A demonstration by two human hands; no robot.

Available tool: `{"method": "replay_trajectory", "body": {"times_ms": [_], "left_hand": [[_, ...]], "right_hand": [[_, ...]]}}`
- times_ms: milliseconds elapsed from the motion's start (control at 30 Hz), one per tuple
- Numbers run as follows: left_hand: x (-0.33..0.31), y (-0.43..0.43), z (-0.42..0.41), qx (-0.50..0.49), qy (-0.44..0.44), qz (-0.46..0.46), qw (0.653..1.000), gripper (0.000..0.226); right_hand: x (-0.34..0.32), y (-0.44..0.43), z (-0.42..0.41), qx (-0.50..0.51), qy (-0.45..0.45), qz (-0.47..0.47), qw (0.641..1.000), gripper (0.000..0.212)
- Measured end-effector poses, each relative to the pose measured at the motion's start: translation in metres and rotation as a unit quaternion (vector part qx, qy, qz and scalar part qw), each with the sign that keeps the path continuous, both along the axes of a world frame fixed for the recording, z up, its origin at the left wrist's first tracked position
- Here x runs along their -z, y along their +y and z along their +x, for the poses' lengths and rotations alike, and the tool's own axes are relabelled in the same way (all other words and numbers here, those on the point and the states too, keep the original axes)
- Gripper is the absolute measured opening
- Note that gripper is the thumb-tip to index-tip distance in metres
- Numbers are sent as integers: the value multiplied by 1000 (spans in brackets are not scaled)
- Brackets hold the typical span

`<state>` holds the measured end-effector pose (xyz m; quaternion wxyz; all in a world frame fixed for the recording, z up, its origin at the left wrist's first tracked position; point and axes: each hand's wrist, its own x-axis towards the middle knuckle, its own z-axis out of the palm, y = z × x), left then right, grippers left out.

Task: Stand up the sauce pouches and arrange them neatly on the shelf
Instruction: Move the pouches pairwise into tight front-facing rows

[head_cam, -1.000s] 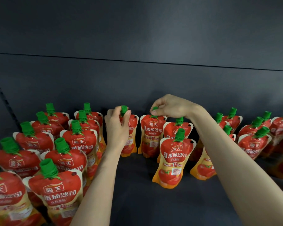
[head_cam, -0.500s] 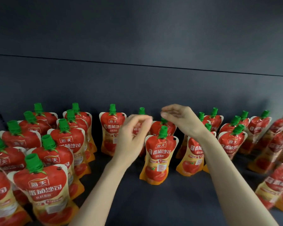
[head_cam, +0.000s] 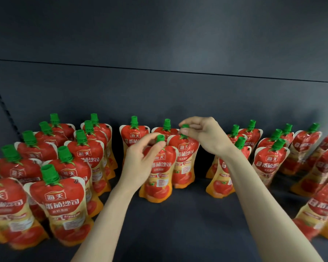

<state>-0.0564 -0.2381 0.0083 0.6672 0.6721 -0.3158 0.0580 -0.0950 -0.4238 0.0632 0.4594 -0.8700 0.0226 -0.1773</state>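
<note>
Red-and-orange pouches: sauce pouches with green caps stand on a dark shelf in three bunches, at the left, middle and right.
Left hand: its thumb and forefinger are closed together on the front cap, and the other fingers curl loosely below.
Front pouch: this one stands upright on the shelf in the middle bunch and is the nearest of that bunch. Its right edge overlaps the second pouch.
Right hand: its fingertips and thumb pinch the second cap from above, with the wrist bent down.
Second pouch: it is upright, just behind and to the right of the front pouch, and its base is on the shelf.
Back pair: one pouch stands apart to the left. The other is mostly hidden behind the two held ones.
Left group: these pouches are packed upright in rows, touching and overlapping.
Right group: most are upright and several lean. Those at the edge are too blurred to read.
Hidden pouch: it stands beside the right wrist, partly covered by the forearm.
Back panel: it is a plain dark wall behind the rows.
</note>
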Motion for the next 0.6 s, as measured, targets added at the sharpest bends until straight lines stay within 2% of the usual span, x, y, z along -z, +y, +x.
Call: {"method": "replay_trajectory", "body": {"times_ms": [100, 300, 400, 467, 600], "left_hand": [[4, 16, 10, -83, -27, 23, 996, 22], [18, 22, 8, -152, -42, 16, 987, 27], [34, 17, -2, -158, 40, -28, 986, 54], [51, 18, -7, -160, 92, -23, 983, 67], [85, 23, -19, -189, 120, 44, 974, 69]], "right_hand": [[7, 16, 5, -18, -7, 20, 1000, 18], [36, 41, 4, -25, -68, 113, 991, 20], [57, 46, -2, 4, -97, 183, 978, 29], [73, 50, -8, 16, -84, 237, 968, 35], [112, 57, -14, 42, -40, 254, 966, 41]]}}
